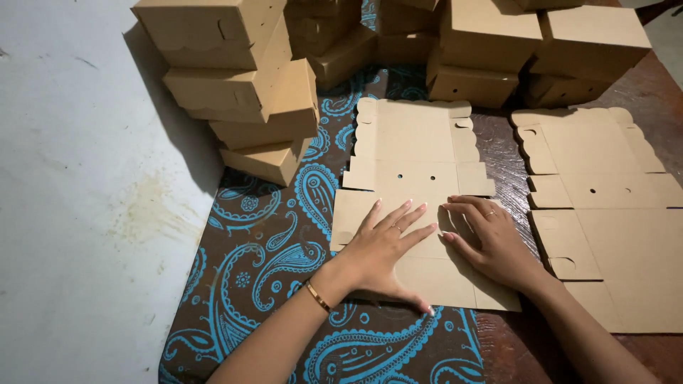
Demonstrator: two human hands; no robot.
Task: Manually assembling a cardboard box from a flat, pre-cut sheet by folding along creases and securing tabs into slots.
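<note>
Head view: our left hand point(380, 245) and right hand point(491, 238), fingers spread apart, press flat on the unfolded cardboard blank point(416, 206) directly beneath them; we judge firm, even palm pressure keeps creases straight.

Paisley cloth point(270, 242) on the floor point(85, 213) bears flat cardboard blanks point(416, 153) and folded boxes point(249, 92)

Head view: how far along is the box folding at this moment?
Done: folded cardboard boxes stand stacked at the upper left, with more boxes along the back. In hand: the left hand and right hand press flat on an unfolded box blank lying on the paisley cloth, no flap raised yet. Left: that blank and a second flat blank beside it.
</note>
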